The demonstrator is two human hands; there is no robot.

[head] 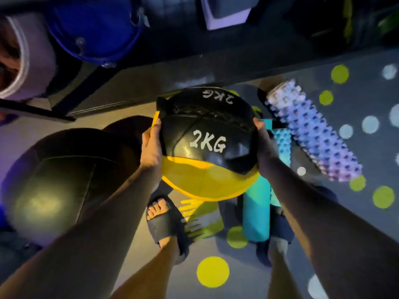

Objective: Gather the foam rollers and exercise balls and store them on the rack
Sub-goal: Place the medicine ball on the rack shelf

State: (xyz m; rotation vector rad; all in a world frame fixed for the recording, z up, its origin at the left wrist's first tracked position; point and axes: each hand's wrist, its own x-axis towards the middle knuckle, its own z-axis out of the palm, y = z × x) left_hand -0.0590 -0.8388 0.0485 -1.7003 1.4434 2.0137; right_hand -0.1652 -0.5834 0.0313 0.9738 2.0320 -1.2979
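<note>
Marked 2KG, likely hefty and slick-skinned, the medicine ball (207,147) suits its present hold: left hand (152,145) and right hand (264,147), each grip cupped round opposite flanks.

Dim room. Tan floor (97,120) left of centre; across the right of the frame, a grey mat (367,100) scattered with yellow-green dots (339,74) and pale dots (370,124).
</note>
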